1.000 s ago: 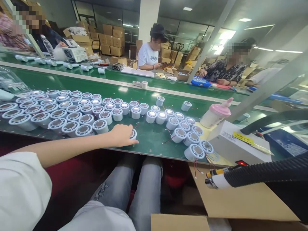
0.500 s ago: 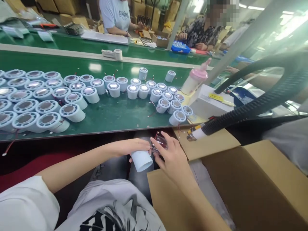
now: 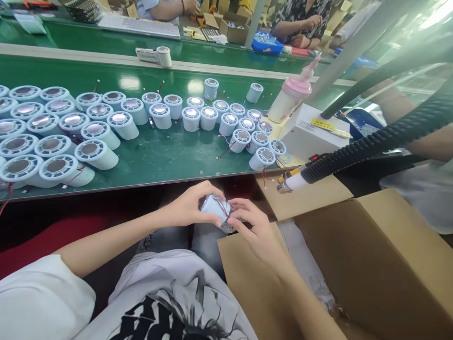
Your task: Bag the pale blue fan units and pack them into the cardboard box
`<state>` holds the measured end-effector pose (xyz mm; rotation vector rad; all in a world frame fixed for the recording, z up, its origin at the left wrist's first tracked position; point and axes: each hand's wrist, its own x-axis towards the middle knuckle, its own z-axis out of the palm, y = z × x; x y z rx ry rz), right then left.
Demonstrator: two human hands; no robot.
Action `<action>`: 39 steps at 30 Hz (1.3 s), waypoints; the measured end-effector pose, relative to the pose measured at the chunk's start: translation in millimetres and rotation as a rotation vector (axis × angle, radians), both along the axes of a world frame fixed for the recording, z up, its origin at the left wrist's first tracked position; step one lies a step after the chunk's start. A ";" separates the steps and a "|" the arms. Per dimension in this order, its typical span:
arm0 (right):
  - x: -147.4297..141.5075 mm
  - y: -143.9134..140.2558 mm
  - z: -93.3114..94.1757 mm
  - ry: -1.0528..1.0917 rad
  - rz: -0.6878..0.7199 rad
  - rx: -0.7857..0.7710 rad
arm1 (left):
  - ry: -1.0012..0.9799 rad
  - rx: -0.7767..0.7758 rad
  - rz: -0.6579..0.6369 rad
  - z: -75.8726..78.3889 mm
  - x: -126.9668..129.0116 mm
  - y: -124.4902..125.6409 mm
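White housing (image 3: pixel 214 208) pinched in both my hands' fingers (image 3: pixel 212 219); thin red wire (image 3: pixel 223 207) risking snagging, tearing off.

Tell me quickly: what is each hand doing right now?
Left hand: closed on the white cylindrical part.
Right hand: fingers gripping the same part's other end.

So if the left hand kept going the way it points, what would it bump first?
Probably the right hand. The left hand points rightward, holding the white cylinder between them, and the right fingers already touch it.
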<state>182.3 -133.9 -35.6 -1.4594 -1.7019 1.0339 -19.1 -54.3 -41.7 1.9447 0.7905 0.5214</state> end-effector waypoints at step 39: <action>10.6 -17.3 -33.5 0.602 -0.320 0.035 | -0.444 -0.725 -0.046 -18.4 36.7 12.7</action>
